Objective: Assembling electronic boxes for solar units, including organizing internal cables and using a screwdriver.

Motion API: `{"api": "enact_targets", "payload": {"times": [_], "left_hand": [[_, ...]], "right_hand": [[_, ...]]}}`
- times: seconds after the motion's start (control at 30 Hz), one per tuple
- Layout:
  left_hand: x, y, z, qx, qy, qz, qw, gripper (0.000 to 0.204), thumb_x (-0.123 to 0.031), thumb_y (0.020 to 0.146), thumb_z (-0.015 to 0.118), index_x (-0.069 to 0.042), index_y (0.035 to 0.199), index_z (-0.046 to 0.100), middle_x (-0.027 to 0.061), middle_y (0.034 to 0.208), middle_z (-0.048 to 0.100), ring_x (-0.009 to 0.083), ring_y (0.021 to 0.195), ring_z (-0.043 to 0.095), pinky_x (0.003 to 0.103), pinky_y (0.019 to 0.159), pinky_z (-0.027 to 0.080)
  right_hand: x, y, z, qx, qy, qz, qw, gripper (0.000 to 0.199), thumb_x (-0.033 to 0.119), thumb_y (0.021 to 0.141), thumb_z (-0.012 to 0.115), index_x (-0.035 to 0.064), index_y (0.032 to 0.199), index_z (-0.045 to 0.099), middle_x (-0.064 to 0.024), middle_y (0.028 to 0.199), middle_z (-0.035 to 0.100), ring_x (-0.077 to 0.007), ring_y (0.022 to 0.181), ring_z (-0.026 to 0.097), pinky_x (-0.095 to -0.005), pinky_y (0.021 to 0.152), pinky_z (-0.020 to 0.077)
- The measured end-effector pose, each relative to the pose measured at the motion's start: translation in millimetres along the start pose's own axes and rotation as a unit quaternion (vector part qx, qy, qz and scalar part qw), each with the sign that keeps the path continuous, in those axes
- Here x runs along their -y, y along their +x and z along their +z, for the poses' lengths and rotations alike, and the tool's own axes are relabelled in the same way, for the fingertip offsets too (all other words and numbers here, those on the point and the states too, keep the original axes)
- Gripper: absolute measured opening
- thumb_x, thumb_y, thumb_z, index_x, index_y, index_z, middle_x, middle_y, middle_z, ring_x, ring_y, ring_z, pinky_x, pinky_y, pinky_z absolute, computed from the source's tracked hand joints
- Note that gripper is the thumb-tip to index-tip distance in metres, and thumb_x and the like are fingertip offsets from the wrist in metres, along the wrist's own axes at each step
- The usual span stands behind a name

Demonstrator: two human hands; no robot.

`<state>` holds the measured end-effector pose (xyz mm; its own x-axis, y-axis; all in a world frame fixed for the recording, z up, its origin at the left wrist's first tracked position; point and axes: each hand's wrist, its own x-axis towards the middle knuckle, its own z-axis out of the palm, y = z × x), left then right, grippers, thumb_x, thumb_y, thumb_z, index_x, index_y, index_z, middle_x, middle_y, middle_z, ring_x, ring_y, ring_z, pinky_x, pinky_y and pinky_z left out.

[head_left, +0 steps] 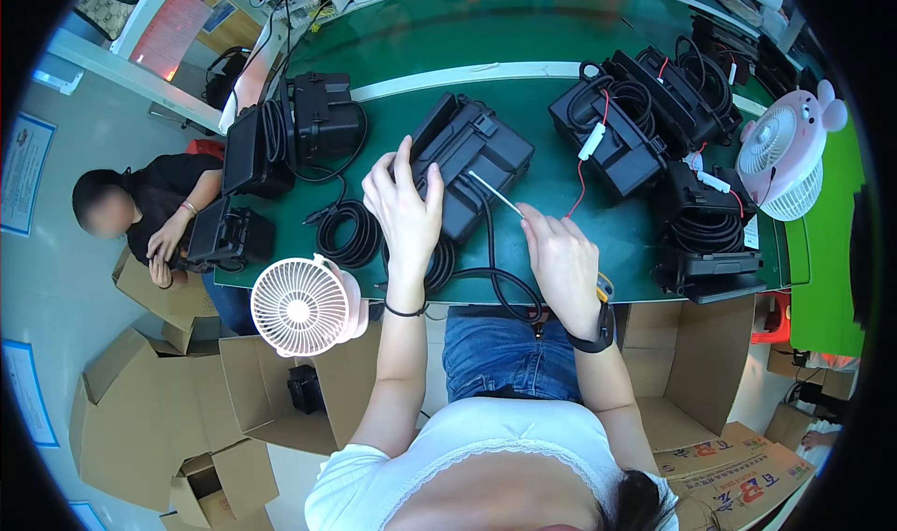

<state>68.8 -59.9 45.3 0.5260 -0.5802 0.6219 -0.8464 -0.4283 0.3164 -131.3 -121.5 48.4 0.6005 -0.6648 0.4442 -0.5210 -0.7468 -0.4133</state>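
Right, green workbench spans the view, cardboard boxes on the floor lower left. More black units with coiled cables and red wires piled at the right end; another pair at the left, where a second person handles one. Black box unit sits mid-bench, directly ahead, its cable coil just left of it. Left hand is closed over the unit's near left edge, fingers up, thumb on top. Right hand pinches a thin white rod, tip touching the unit's top. White desk fan at the near edge, pink one far right.
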Motion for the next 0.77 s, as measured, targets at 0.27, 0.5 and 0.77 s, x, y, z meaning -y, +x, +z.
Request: {"api": "enact_targets", "payload": {"times": [0.27, 0.5, 0.77], "left_hand": [[-2.6, -1.4, -1.5, -0.018, -0.033, 0.024, 0.999, 0.05, -0.022, 0.088, 0.068, -0.008, 0.134, 0.056, 0.0167, 0.122, 0.051, 0.0338, 0.115, 0.045, 0.046, 0.1, 0.039], [-4.0, -0.8, -4.3, -0.01, -0.043, 0.03, 0.999, 0.052, -0.022, 0.084, 0.07, -0.01, 0.134, 0.057, 0.0166, 0.12, 0.052, 0.0336, 0.115, 0.045, 0.045, 0.1, 0.039], [-16.2, -4.7, -8.9, -0.014, 0.005, 0.036, 0.999, 0.055, -0.021, 0.082, 0.07, -0.013, 0.134, 0.058, 0.015, 0.119, 0.051, 0.0342, 0.115, 0.046, 0.046, 0.099, 0.04]], "right_hand": [[-0.7, 3.8, 4.0, 0.0, -0.016, -0.018, 1.0, 0.01, 0.016, 0.093, 0.06, 0.0084, 0.099, 0.062, -0.0064, 0.073, 0.065, -0.0219, 0.066, 0.062, -0.035, 0.055, 0.0521], [-7.9, 1.6, 9.9, 0.005, 0.016, -0.007, 1.0, 0.011, 0.016, 0.094, 0.059, 0.0069, 0.1, 0.063, -0.009, 0.074, 0.066, -0.0255, 0.065, 0.064, -0.0376, 0.055, 0.0524], [-16.7, -12.2, 6.6, 0.036, 0.128, 0.046, 0.99, 0.015, 0.013, 0.094, 0.06, 0.0067, 0.106, 0.066, -0.0144, 0.075, 0.068, -0.0319, 0.066, 0.067, -0.0399, 0.06, 0.0546]]}}
